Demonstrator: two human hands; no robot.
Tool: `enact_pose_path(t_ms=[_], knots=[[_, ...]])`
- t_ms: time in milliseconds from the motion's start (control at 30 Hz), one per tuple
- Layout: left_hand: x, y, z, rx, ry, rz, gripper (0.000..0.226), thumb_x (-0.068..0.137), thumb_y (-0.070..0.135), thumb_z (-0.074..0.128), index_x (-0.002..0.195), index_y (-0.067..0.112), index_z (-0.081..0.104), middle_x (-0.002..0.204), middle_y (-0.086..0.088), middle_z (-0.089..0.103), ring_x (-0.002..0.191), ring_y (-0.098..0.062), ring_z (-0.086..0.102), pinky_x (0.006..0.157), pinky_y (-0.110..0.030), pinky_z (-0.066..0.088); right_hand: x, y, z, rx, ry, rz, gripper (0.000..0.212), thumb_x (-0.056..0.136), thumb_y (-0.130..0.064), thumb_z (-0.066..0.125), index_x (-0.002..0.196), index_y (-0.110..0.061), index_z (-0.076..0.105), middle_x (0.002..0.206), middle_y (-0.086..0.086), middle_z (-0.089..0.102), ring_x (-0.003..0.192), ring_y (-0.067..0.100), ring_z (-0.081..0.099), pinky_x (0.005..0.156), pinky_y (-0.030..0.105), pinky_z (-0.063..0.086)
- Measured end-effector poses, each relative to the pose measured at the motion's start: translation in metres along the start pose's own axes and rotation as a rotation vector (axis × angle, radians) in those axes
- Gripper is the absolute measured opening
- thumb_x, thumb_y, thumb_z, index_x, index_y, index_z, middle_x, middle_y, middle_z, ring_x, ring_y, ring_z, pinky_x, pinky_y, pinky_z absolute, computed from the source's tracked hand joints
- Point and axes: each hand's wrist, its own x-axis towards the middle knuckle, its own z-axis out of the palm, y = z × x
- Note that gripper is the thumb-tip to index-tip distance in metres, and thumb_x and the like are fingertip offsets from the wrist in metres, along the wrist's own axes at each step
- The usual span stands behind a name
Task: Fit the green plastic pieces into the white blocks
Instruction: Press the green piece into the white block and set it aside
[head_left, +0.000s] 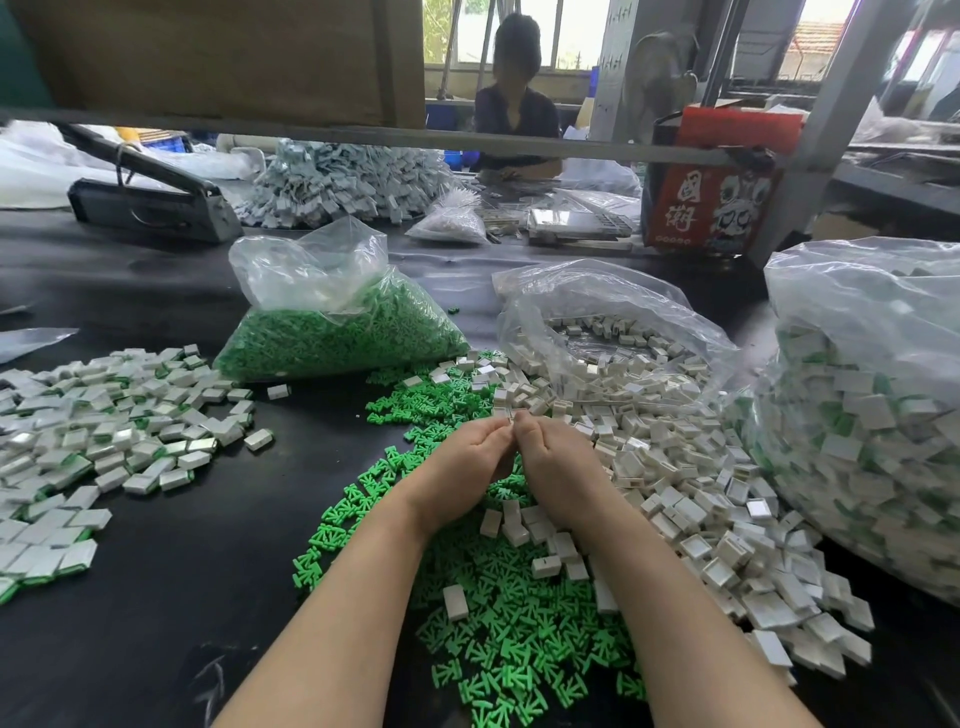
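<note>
My left hand (462, 462) and my right hand (556, 462) meet fingertip to fingertip above the black table and together pinch a small white block (510, 413), mostly hidden by the fingers. Loose green plastic pieces (498, 623) are spread beneath my forearms. Loose white blocks (701, 519) are heaped to the right of my hands. A pile of white blocks with green showing at their edges (104, 441) lies on the left.
A clear bag of green pieces (332, 332) stands behind my hands, an open bag of white blocks (613, 332) to its right, and a large bag of white-and-green blocks (862, 415) at far right. A person (514, 119) sits across the table beside a red carton (711, 197).
</note>
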Motion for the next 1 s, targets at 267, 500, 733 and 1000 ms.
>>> enact_pose_path(t_ms=[267, 500, 733, 1000], knots=[[0.002, 0.001, 0.002, 0.027, 0.032, 0.045, 0.047, 0.091, 0.039, 0.043, 0.113, 0.001, 0.061, 0.110, -0.036, 0.058, 0.095, -0.029, 0.053, 0.100, -0.065, 0.035, -0.001, -0.006, -0.002, 0.136, 0.043, 0.036, 0.047, 0.106, -0.027, 0.030, 0.070, -0.014, 0.059, 0.068, 0.000, 0.058, 0.065, 0.015, 0.052, 0.062, 0.035, 0.040], [0.006, -0.003, -0.009, 0.318, 0.123, 0.185, 0.024, 0.099, 0.037, 0.042, 0.080, 0.040, 0.055, 0.061, 0.022, 0.052, 0.058, -0.005, 0.044, 0.060, -0.032, 0.041, 0.003, -0.008, -0.010, 0.294, 0.140, 0.152, 0.045, 0.104, -0.027, 0.036, 0.063, -0.013, 0.049, 0.056, 0.000, 0.044, 0.057, 0.018, 0.039, 0.060, 0.040, 0.033], [0.006, -0.008, -0.014, 0.046, 0.080, 0.123, 0.030, 0.103, 0.022, 0.042, 0.076, 0.023, 0.055, 0.063, 0.014, 0.050, 0.060, -0.003, 0.044, 0.058, -0.010, 0.038, 0.000, -0.014, -0.018, 0.631, 0.031, 0.218, 0.030, 0.102, -0.018, 0.041, 0.076, -0.012, 0.053, 0.065, -0.003, 0.047, 0.057, 0.008, 0.043, 0.057, 0.021, 0.039], [0.007, -0.011, -0.017, -0.031, 0.062, 0.093, 0.021, 0.090, 0.033, 0.042, 0.081, 0.017, 0.052, 0.070, 0.004, 0.046, 0.071, -0.015, 0.041, 0.072, -0.028, 0.036, -0.005, -0.012, -0.030, 0.567, -0.109, 0.051, 0.014, 0.097, -0.014, 0.055, 0.088, -0.006, 0.063, 0.058, -0.010, 0.053, 0.050, 0.002, 0.043, 0.050, 0.014, 0.037]])
